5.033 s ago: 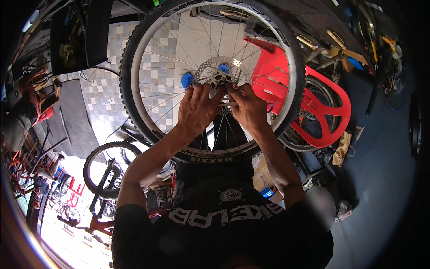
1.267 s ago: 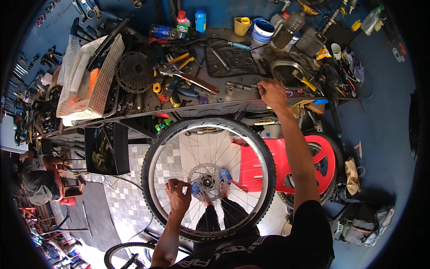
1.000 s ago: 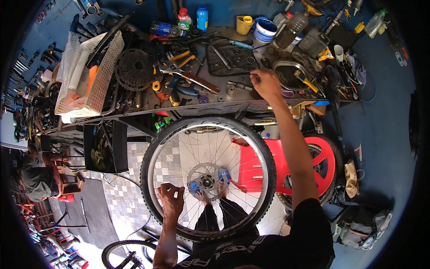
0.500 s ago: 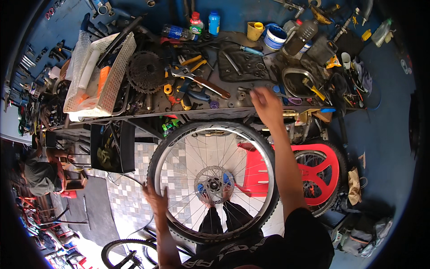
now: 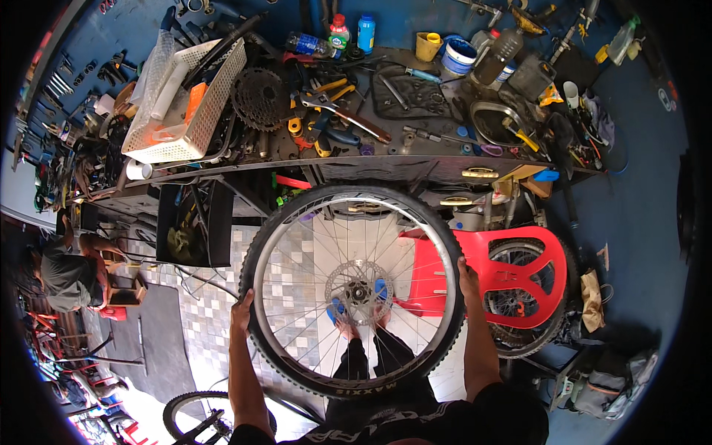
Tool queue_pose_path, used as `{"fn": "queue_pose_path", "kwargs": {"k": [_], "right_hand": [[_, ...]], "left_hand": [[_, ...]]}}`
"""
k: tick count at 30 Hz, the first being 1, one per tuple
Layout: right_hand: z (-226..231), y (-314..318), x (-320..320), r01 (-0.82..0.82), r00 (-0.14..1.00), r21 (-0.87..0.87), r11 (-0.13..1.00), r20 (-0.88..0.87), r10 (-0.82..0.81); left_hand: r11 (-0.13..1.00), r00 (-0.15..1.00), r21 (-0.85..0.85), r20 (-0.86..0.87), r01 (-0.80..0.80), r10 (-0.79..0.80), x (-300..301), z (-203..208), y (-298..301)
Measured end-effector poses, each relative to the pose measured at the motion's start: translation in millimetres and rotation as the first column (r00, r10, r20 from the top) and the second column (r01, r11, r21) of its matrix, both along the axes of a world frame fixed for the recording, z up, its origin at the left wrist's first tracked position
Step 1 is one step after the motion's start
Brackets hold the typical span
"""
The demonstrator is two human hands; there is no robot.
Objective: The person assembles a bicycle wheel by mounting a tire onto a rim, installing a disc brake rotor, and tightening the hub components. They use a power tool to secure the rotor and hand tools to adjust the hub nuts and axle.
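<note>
You've got the wheel (image 5: pixel 359 293) btwn your two hands, in front of your tummy, just on your side of the bench (image 5: pixel 297 169). Your L hand (image 5: pixel 242 311) has its fingers bent round the tyre (image 5: pixel 254 259) on the L, & your R hand (image 5: pixel 468 280) grips it on the R; can't see all the tips, as some go behind. One hand per side prob. stops it tipping, & leaves the disc (image 5: pixel 359 267) in the middle untouched. The near edge is by your shirt (image 5: pixel 415 423), maybe for extra rest, but can't tell if they touch. The spanner (image 5: pixel 356 122) lies w/ its handle slanting your way, prob. easy to grab. The basket (image 5: pixel 215 104) prob. keeps loose bits together. Now words: the tyre has big yellowish letters at the near edge, your shirt has pale ones, partly cut off, & the blue bottle (image 5: pixel 366 35) & red-top bottle (image 5: pixel 339 33) have labels w/ print too small to read.
</note>
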State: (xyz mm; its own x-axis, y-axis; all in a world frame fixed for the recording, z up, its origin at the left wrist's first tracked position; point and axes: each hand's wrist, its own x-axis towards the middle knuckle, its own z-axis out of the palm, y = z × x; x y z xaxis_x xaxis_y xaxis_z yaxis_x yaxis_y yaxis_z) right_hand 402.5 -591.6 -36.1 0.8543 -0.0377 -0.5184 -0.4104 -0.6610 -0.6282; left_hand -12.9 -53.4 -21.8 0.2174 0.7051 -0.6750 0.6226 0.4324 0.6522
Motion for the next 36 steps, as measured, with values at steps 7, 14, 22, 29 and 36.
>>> {"fn": "queue_pose_path", "kwargs": {"k": [7,14,22,29,36], "right_hand": [[-76,14,-79,0.351,0.930,0.232,0.907,-0.202,-0.308],[-80,67,-160,0.315,0.847,0.406,0.858,-0.528,-0.061],[3,58,-141,-0.045,0.919,0.457,0.888,-0.330,0.217],[48,-53,-77,-0.051,0.991,0.271,0.961,-0.107,0.083],[95,-44,26,-0.558,0.827,-0.166,0.813,-0.195,0.528]], "left_hand": [[0.974,0.994,0.227,0.106,-0.013,-0.011,-31,123,1],[0.718,0.938,0.660,0.061,0.219,-0.342,-7,279,-50],[0.195,0.705,0.724,-0.512,0.662,-0.492,84,158,-140],[0.086,0.468,0.514,-0.682,0.853,-0.562,139,43,-78],[0.228,0.339,0.256,-0.788,0.940,-0.514,216,-3,-9]]}}
